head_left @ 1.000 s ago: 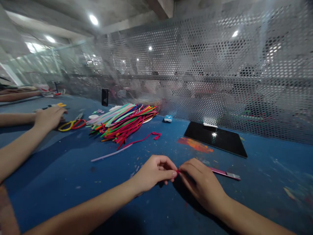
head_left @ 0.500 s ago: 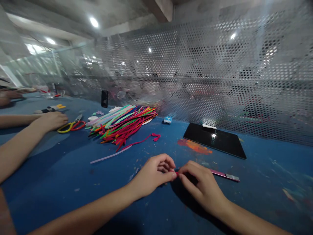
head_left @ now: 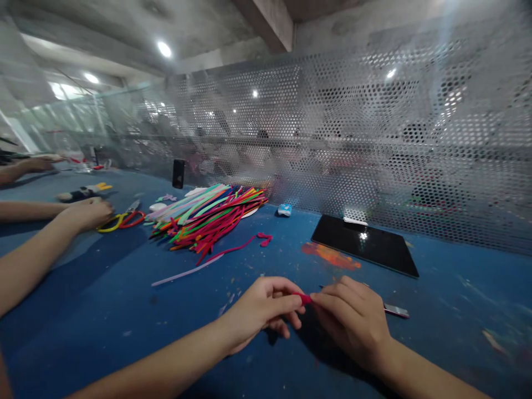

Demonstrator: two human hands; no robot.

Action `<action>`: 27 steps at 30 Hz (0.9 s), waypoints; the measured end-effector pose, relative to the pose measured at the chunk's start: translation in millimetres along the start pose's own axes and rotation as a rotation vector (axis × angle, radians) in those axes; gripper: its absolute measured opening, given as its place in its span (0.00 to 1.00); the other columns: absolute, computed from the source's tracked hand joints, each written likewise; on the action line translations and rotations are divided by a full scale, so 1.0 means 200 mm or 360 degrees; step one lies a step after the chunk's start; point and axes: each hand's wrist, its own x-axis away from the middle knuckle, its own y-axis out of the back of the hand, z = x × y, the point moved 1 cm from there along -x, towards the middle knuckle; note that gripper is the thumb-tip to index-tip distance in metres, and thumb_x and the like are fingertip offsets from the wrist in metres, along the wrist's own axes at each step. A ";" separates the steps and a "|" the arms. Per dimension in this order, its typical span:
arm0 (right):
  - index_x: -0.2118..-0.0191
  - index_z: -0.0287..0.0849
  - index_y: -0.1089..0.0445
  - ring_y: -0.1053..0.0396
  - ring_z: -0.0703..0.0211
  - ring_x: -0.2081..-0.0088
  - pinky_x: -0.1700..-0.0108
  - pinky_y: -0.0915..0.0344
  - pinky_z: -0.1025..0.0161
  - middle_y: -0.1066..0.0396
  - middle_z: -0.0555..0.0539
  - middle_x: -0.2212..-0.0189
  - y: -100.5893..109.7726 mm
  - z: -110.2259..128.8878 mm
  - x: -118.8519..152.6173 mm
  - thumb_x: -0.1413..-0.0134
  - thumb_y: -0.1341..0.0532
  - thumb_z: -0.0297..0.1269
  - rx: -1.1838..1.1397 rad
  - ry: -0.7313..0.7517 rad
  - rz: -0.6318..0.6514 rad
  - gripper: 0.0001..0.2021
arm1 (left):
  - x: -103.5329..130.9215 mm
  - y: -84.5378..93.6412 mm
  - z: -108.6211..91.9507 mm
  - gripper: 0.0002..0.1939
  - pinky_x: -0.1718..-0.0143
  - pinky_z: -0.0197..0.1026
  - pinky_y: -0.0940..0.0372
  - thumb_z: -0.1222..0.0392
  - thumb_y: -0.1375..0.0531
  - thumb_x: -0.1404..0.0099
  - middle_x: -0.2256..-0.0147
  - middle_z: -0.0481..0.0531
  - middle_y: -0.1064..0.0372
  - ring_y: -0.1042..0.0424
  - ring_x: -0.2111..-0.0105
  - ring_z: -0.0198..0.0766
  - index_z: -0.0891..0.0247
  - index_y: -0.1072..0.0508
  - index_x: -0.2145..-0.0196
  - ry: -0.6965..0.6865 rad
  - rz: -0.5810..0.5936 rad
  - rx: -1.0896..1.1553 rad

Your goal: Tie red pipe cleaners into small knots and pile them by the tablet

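A short piece of red pipe cleaner [head_left: 305, 298] shows between my two hands, above the blue table. My left hand [head_left: 268, 307] pinches one end between thumb and index finger, its other fingers loosely bent underneath. At the opposite end, the fingertips of my right hand [head_left: 357, 316] are closed on the same piece; part of it is hidden by the fingers. Behind my right hand a slim tool with a metal tip [head_left: 397, 311] lies mostly covered. Farther back, a red pipe cleaner [head_left: 236, 246] with a looped end meets a lilac pipe cleaner [head_left: 183, 274].
A heap of coloured pipe cleaners [head_left: 216, 216] lies back left, beside yellow-and-red-handled scissors [head_left: 122, 220] and another person's hand [head_left: 89, 213]. A black tablet [head_left: 366, 244], a small blue-and-white packet [head_left: 285, 210] and an upright phone [head_left: 178, 173] are near the perforated metal screen [head_left: 332, 144].
My left hand has turned, its lower fingers now showing below the thumb. More of the red piece is visible. My right hand has shifted slightly and covers more of the slim tool.
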 end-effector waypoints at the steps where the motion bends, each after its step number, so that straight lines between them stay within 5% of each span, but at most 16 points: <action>1: 0.66 0.40 0.31 0.38 0.63 0.75 0.74 0.43 0.64 0.29 0.48 0.75 -0.01 0.00 0.00 0.51 0.40 0.27 -0.0027 -0.0072 -0.0020 0.05 | 0.00 0.00 0.00 0.12 0.79 0.31 0.38 0.58 0.36 0.50 0.74 0.49 0.31 0.32 0.77 0.30 0.67 0.30 0.69 -0.0038 -0.0083 -0.0050; 4: 0.68 0.41 0.30 0.37 0.64 0.76 0.74 0.43 0.66 0.29 0.49 0.76 -0.04 0.01 0.00 0.52 0.40 0.27 -0.0064 -0.0168 -0.0036 0.04 | -0.02 0.00 0.01 0.11 0.77 0.33 0.38 0.59 0.36 0.50 0.78 0.48 0.31 0.33 0.79 0.30 0.68 0.30 0.71 -0.0071 -0.0198 -0.0167; 16: 0.70 0.41 0.31 0.36 0.62 0.76 0.73 0.43 0.65 0.30 0.49 0.78 -0.03 0.05 -0.01 0.50 0.42 0.29 -0.0166 -0.0285 0.0165 0.04 | 0.00 0.00 -0.01 0.09 0.79 0.31 0.43 0.57 0.38 0.49 0.82 0.45 0.35 0.35 0.82 0.29 0.67 0.30 0.73 -0.0191 -0.0163 -0.0519; 22: 0.70 0.41 0.31 0.37 0.62 0.76 0.73 0.44 0.65 0.32 0.49 0.78 -0.03 0.03 0.00 0.48 0.44 0.30 -0.0289 -0.0473 0.0220 0.05 | -0.01 0.01 0.00 0.15 0.75 0.35 0.39 0.50 0.45 0.42 0.79 0.48 0.33 0.33 0.78 0.32 0.68 0.30 0.70 -0.0223 -0.0206 -0.0307; 27: 0.70 0.41 0.30 0.36 0.62 0.76 0.73 0.43 0.64 0.32 0.49 0.79 -0.03 0.03 0.00 0.48 0.43 0.31 -0.0260 -0.0457 0.0195 0.05 | -0.02 0.02 0.01 0.13 0.77 0.34 0.39 0.56 0.37 0.50 0.79 0.46 0.33 0.35 0.79 0.30 0.67 0.32 0.70 -0.0102 -0.0178 -0.0280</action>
